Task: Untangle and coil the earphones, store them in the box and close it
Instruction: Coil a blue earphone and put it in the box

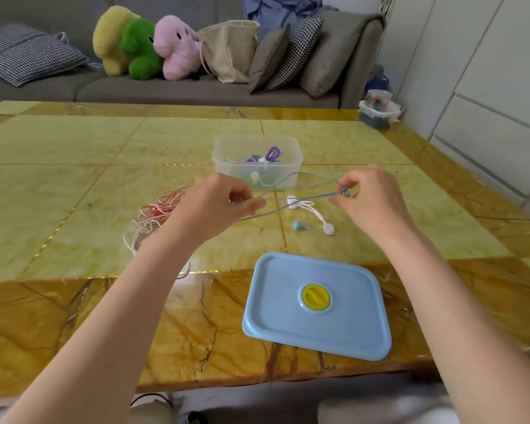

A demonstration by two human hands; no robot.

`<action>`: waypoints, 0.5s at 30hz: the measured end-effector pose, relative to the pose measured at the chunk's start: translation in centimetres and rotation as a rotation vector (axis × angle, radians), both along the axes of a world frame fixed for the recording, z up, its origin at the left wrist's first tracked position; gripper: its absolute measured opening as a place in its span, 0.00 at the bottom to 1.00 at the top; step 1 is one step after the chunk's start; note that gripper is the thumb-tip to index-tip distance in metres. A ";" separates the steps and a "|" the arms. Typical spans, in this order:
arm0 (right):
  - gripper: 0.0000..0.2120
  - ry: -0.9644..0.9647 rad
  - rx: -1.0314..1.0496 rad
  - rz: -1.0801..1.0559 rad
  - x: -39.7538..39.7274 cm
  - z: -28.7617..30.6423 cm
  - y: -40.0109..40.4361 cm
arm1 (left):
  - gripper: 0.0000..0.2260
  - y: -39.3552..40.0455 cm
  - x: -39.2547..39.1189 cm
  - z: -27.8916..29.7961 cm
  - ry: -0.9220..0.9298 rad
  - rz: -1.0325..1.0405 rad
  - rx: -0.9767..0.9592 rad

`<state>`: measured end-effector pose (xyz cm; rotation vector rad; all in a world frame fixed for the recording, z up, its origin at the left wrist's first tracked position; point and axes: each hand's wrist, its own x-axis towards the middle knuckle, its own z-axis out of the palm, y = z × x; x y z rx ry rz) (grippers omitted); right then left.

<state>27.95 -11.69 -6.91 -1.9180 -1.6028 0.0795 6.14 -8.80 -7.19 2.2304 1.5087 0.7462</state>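
A thin blue earphone cable (300, 198) is stretched between my two hands above the table. My left hand (218, 203) pinches one end, and my right hand (367, 200) pinches a small loop of it. One blue earbud (299, 225) rests on the table below. A white tie with round ends (311, 211) lies beside it. The clear plastic box (227, 148) stands open behind my hands, with purple and blue coiled earphones inside. Its blue lid (288, 316) with a yellow valve lies flat near the table's front edge. A tangle of pink earphones (153, 215) sits left of my left hand.
The yellow marble table (74, 179) stretches wide on both sides. A grey sofa (166, 90) with plush toys, cushions and a woven bag runs behind it. A small container of coloured bits (378, 110) stands at the table's far right corner.
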 end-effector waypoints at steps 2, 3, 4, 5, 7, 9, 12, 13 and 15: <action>0.07 0.036 -0.081 0.130 -0.5 -0.2 0.1 | 0.12 0.4 -0.3 0.0 -0.078 0.020 0.025; 0.10 0.049 -0.129 0.201 -0.9 -0.4 0.2 | 0.12 0.6 -0.3 0.0 -0.118 0.047 0.040; 0.13 0.060 -0.151 0.256 -1.3 -0.5 0.2 | 0.12 0.6 -0.4 0.1 -0.143 0.070 0.049; 0.15 0.084 -0.144 0.295 -1.6 -0.4 0.2 | 0.12 0.6 -0.3 0.2 -0.152 0.082 0.051; 0.16 0.218 -0.103 0.363 -2.3 -0.1 0.1 | 0.12 0.3 0.1 0.4 -0.136 0.062 0.057; 0.19 0.360 -0.095 0.444 -3.1 0.2 -0.2 | 0.12 -0.3 1.0 0.6 -0.126 -0.016 0.056; 0.15 0.443 -0.115 0.514 -4.4 0.5 -0.2 | 0.09 -0.8 2.6 0.4 -0.129 -0.101 0.082; 0.12 0.464 -0.106 0.492 -4.6 0.4 -0.3 | 0.08 -0.8 2.8 0.3 -0.125 -0.095 0.093; 0.12 0.461 -0.066 0.377 -4.6 0.3 0.0 | 0.07 -0.5 2.8 0.1 -0.105 -0.080 0.076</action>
